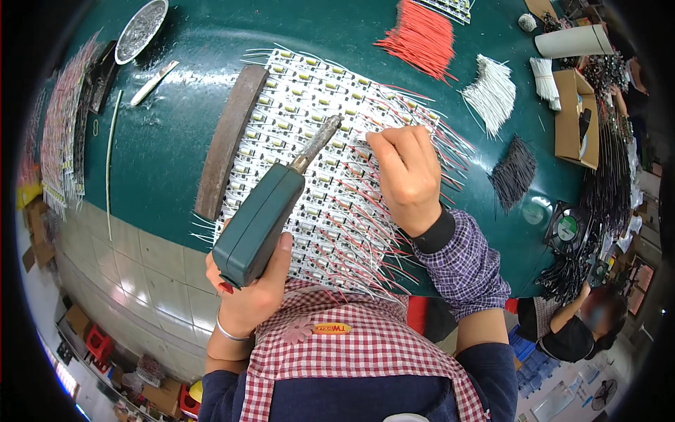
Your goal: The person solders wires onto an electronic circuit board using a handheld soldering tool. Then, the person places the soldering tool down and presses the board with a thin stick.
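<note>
A dark green soldering gun (259, 218) is gripped in my left hand (254, 299), its worn metal tip angled up and to the right above a white panel of small circuit boards (299, 91). Rows of yellow and black parts cover the panel, and red, white and black wires stick out along its right side. My right hand (411, 183) is closed in a pinch at the panel's upper right part, close to the gun's tip. What its fingertips hold is too small to make out. Along the panel's left edge lies a brown bar (232, 144).
On the green table (183, 91) lie bundles of red wires (422, 39), white wires (490, 95) and black wires (513, 172). A silvery dish (140, 32) and a pale stick (153, 83) are at the far left. At right are a cardboard box (576, 119), a fan (567, 226) and another person (573, 337).
</note>
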`<state>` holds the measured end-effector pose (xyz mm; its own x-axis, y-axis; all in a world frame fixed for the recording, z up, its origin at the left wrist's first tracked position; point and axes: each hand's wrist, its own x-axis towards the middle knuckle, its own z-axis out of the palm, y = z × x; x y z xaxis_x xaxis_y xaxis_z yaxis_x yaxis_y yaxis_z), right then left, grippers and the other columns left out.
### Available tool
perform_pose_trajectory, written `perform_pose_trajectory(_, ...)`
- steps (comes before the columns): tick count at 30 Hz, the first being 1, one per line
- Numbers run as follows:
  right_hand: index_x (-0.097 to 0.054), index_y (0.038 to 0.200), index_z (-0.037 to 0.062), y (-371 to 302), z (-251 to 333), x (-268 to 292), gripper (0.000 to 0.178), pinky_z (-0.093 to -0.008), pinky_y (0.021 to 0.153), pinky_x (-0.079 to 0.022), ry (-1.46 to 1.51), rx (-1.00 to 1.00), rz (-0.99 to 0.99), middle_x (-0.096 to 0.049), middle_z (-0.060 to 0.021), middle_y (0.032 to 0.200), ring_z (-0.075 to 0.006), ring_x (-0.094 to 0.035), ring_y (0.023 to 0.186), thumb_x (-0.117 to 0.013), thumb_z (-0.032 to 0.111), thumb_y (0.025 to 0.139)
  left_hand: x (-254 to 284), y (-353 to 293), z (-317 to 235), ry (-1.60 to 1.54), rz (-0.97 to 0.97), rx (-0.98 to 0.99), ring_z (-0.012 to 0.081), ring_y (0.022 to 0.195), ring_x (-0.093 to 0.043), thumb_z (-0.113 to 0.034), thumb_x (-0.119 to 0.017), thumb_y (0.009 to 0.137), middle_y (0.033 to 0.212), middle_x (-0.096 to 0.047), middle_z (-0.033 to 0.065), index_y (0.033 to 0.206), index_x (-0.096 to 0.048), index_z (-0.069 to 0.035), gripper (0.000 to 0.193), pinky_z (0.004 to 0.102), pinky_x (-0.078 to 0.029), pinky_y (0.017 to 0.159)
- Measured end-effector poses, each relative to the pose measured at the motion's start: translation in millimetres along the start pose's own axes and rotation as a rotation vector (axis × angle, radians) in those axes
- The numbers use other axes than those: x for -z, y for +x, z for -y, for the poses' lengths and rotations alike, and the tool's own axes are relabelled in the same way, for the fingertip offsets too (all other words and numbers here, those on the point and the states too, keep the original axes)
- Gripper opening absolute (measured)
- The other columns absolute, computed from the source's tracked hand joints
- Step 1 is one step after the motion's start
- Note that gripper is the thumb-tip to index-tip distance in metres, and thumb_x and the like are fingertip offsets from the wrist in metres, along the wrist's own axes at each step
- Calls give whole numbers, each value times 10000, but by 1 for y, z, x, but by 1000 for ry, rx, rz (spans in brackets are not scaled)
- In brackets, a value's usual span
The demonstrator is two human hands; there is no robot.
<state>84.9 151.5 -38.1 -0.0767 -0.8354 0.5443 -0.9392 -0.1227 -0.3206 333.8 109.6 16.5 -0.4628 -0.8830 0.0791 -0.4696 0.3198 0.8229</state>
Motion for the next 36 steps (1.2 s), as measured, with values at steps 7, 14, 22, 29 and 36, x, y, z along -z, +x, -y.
perform_pose_trajectory(7, -672, 1042, -19, -4, -1, -4, 323, -367, 693, -492, 28, -16, 38, -584, -97, 921, -262, -569, 828, -660, -11, 719, -1, 5, 0, -35, 71, -4, 248, 745, -686, -4, -796, 779, 939, -697, 149, 970, -709, 28, 212, 335, -539, 696)
perform_pose_trajectory(14, -673, 1041, -15, -4, 0, -4, 319, -364, 676, -489, 26, -21, 70, -575, -97, 908, -263, -565, 821, -647, -10, 723, -4, 10, -1, -155, 82, 40, 214, 694, -678, 34, -765, 786, 906, -690, 147, 962, -690, 52, 192, 303, -528, 634)
perform_pose_trajectory(22, -670, 1034, -24, -3, -1, -2, 319, -361, 670, -489, 10, -6, 76, -572, -100, 903, -262, -563, 817, -648, -9, 716, -6, 16, -3, -128, 97, -16, 192, 680, -663, 46, -740, 800, 886, -677, 130, 949, -684, 50, 159, 294, -510, 611)
perform_pose_trajectory(29, -669, 1029, -29, -3, 0, -4, 315, -360, 667, -488, 13, -1, 72, -571, -101, 902, -261, -561, 813, -645, -14, 715, -4, 18, -7, -104, 117, 10, 184, 627, -618, 40, -732, 809, 854, -652, 116, 935, -686, 45, 134, 292, -491, 585)
perform_pose_trajectory(36, -668, 1027, -31, -2, 0, -2, 317, -361, 665, -489, 3, 12, 67, -573, -101, 903, -262, -561, 815, -649, -13, 711, -2, 2, 4, -64, 67, -8, 257, 682, -662, 43, -752, 774, 898, -691, 143, 896, -714, 41, 128, 311, -530, 617)
